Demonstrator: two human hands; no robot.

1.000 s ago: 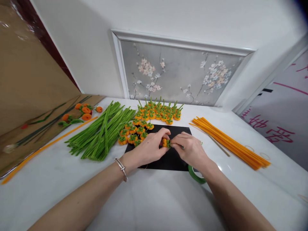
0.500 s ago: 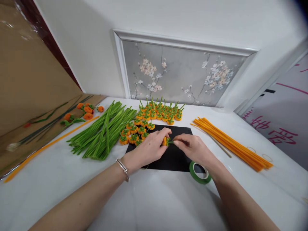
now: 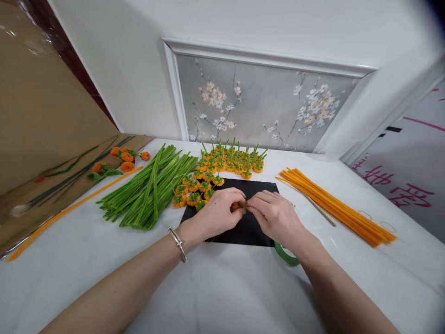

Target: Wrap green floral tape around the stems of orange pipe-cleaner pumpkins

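While one orange piece [image 3: 235, 206] is held above one black mat [image 3: 243, 234] in the curled left hand [image 3: 219, 211], the right hand [image 3: 278, 218] is pinched closed beside it, its hold obscured; one green tape roll [image 3: 285, 258] is partly hidden.

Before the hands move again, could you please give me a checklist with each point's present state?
1. Left hand has the small orange piece: ok, it is between the fingers.
2. Right hand is in position at the piece: ok, its fingertips are close against the left hand's.
3. Green part of the held piece is well seated: cannot tell, fingers cover it.
4. Green tape roll is fully in view: not ok, the right hand and forearm hide part.
5. Black mat is free of other pieces: not ok, some orange-and-green pieces lie on its left side.
6. Orange stems are apart from both hands: ok.
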